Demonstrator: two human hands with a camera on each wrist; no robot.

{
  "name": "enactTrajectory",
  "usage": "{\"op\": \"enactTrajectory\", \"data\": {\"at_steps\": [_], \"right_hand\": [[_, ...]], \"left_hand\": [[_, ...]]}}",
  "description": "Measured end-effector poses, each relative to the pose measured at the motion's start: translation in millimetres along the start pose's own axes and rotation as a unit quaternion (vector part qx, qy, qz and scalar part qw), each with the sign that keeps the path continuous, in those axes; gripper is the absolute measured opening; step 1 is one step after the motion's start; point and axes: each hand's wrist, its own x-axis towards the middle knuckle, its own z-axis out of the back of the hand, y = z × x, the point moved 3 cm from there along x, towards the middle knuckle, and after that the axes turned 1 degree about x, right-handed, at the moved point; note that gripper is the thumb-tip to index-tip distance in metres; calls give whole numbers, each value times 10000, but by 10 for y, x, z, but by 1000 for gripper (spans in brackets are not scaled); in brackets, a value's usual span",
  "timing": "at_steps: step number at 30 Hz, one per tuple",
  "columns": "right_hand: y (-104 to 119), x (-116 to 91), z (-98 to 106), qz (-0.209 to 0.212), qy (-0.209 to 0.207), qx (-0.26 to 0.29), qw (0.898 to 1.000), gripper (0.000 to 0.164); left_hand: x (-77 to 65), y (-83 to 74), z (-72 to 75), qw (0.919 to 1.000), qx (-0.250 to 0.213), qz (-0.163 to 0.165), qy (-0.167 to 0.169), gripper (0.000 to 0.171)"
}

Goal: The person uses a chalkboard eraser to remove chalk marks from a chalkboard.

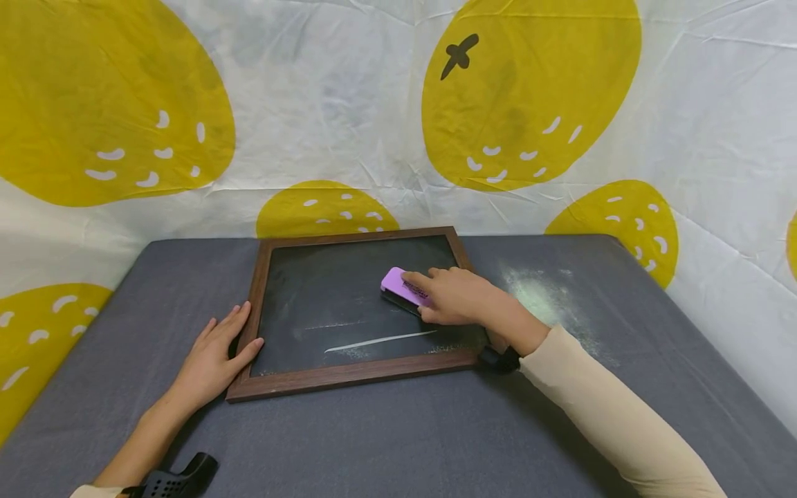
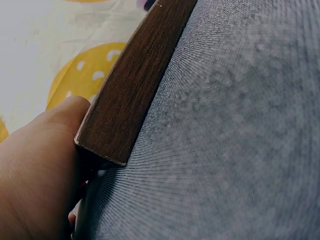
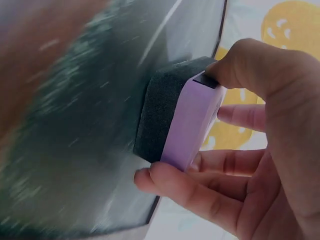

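Observation:
A chalkboard (image 1: 349,290) in a brown wooden frame lies on the table, with a white chalk line (image 1: 380,341) and fainter smears along its lower part. My right hand (image 1: 457,297) grips a purple eraser (image 1: 398,282) by its sides, its dark felt (image 3: 157,110) facing the board near the right half. On the left edge of the frame (image 2: 132,80) rests my left hand (image 1: 214,356), fingers spread straight along the outside and thumb over the wood. In the left wrist view that hand (image 2: 40,170) sits against the frame's corner, most of its fingers hidden.
Grey cloth covers the table (image 1: 398,443). Pale chalk dust (image 1: 542,297) marks the cloth right of the board. Behind stands a white curtain (image 1: 324,90) with yellow fruit prints, close to the table's back edge.

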Motion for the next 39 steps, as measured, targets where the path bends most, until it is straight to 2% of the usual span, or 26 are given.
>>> {"op": "enactTrajectory", "data": {"at_steps": [9, 12, 18, 24, 34, 39], "right_hand": [[-186, -333, -83, -447, -142, 409, 9981, 66], [-205, -388, -122, -446, -180, 409, 9980, 65], [-211, -406, -162, -399, -485, 224, 9978, 63], [-189, -408, -191, -490, -813, 280, 9951, 60], [-120, -434, -240, -673, -1056, 292, 9917, 63], [-56, -406, -263, -628, -1224, 173, 9903, 61]], "left_hand": [[2, 3, 17, 10000, -12, -16, 3, 72], [-9, 15, 11, 10000, -9, -5, 21, 72], [2, 25, -5, 10000, -39, -54, 33, 72], [12, 3, -5, 9999, 90, -83, -28, 70], [17, -44, -33, 9996, 273, -55, -25, 70], [-6, -35, -31, 9994, 317, -74, -94, 70]]}}
